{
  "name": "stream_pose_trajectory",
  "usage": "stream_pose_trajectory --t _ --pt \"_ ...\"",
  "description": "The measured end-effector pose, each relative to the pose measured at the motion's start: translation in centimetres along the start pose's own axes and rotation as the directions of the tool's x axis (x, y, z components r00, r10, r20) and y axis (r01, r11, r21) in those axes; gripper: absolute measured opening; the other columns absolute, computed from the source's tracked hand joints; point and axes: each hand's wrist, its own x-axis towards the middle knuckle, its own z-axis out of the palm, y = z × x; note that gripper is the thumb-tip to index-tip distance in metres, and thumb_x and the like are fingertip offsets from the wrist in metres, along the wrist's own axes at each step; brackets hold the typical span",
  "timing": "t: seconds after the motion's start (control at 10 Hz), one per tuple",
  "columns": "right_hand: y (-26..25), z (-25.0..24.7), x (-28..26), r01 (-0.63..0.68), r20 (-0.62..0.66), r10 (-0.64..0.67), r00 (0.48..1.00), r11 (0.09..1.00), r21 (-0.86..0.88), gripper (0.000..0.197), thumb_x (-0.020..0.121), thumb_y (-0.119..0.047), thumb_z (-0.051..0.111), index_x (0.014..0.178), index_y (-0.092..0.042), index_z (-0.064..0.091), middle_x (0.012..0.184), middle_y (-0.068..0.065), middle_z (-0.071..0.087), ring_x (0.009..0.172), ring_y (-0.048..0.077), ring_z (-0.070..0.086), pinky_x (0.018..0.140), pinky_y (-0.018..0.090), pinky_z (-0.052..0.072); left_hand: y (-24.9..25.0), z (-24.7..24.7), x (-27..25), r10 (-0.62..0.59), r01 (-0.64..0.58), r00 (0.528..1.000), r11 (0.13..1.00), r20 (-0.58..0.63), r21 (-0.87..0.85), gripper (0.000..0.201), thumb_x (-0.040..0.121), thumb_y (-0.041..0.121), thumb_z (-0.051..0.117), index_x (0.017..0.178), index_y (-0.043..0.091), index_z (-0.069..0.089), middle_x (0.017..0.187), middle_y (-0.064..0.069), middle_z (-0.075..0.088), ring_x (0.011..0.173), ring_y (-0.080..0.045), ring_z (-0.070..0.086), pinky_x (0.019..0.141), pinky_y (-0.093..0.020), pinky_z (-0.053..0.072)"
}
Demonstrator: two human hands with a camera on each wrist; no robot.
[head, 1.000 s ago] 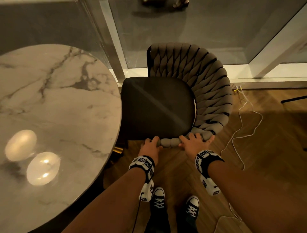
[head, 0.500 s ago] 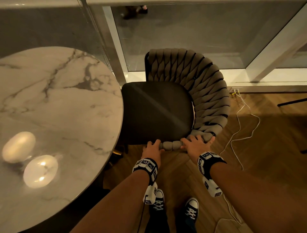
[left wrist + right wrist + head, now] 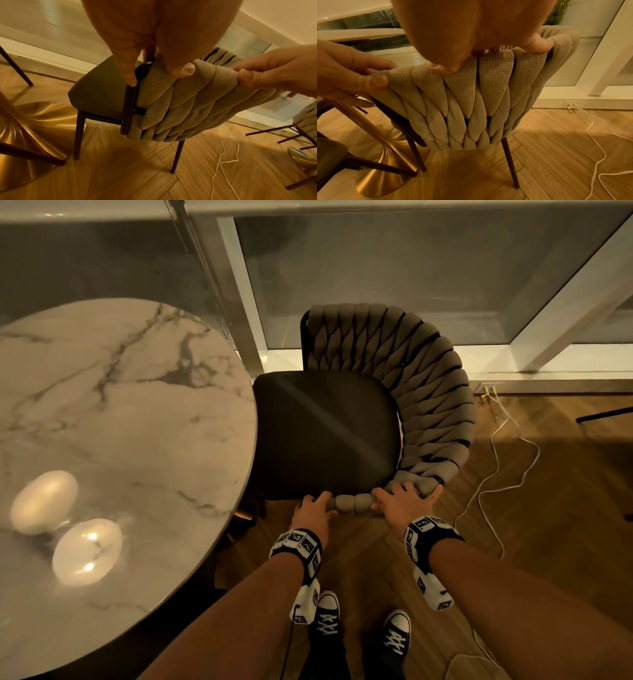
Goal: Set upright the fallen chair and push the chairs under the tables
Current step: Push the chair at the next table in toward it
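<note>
An upright chair [image 3: 325,433] with a dark seat and a beige woven backrest [image 3: 428,392] stands right of the round marble table [image 3: 120,422]. Its seat's left edge meets the table rim. My left hand [image 3: 313,510] and right hand [image 3: 400,503] both grip the near end of the backrest's top rim, a short gap between them. In the left wrist view the left hand [image 3: 154,73] pinches the weave beside the dark frame post. The right hand [image 3: 488,54] curls over the rim. A second woven chair [image 3: 305,121] lies tipped at the right, legs sideways.
The table's gold pedestal [image 3: 385,169] stands left of the chair legs. Another dark chair seat [image 3: 330,155] is near it. A white cable [image 3: 496,467] trails across the herringbone wood floor on the right. Glass panels and white frames [image 3: 548,302] close off the far side.
The chair has edged slightly left toward the table rim. Both hands keep the same grip on the backrest.
</note>
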Motion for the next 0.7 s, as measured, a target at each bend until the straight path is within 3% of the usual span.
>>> stream_pose_trajectory --t 0.4,0.5,0.6,0.7 --pt "0.3 -0.2 0.4 -0.022 0.034 0.020 0.999 0.999 0.048 0.040 0.100 -0.052 0.032 0.138 -0.042 0.038 0.146 0.000 0.044 0.141 0.029 0.028 0.103 0.084 0.003 -0.5 -0.6 -0.1 0.014 -0.016 0.999 0.999 0.037 0.042 0.047 0.100 0.047 0.046 0.144 0.035 0.035 0.145 -0.010 0.044 0.128 -0.038 0.048 0.101 -0.053 0.049" --pt "0.2 -0.7 0.0 -0.054 -0.002 0.055 0.998 0.992 0.117 0.040 0.095 -0.053 0.038 0.132 -0.038 0.046 0.137 0.000 0.051 0.134 0.027 0.037 0.106 0.072 0.019 -0.5 -1.3 -0.8 0.020 -0.023 0.997 0.999 0.068 0.045 0.050 0.101 0.047 0.042 0.148 0.037 0.029 0.150 -0.008 0.041 0.132 -0.038 0.047 0.104 -0.053 0.048" --pt "0.0 -1.1 -1.1 -0.034 -0.098 0.055 0.994 0.978 0.206 0.031 0.099 -0.039 0.039 0.124 -0.028 0.053 0.127 0.006 0.055 0.123 0.030 0.046 0.099 0.053 0.042 -0.3 -2.3 -1.7 0.036 -0.038 0.996 0.999 0.076 0.018 0.053 0.102 0.043 0.042 0.152 0.033 0.028 0.154 -0.008 0.040 0.133 -0.035 0.050 0.108 -0.051 0.047" --pt "-0.6 -1.1 -2.5 0.005 -0.185 0.057 0.981 0.948 0.319 0.021 0.099 -0.035 0.038 0.100 -0.022 0.054 0.101 0.008 0.061 0.092 0.028 0.060 0.081 0.045 0.054 -0.4 -3.7 -3.8 0.092 -0.092 0.996 0.995 0.010 -0.043 0.042 0.103 0.036 0.043 0.143 0.023 0.044 0.143 -0.008 0.053 0.125 -0.027 0.056 0.106 -0.043 0.048"
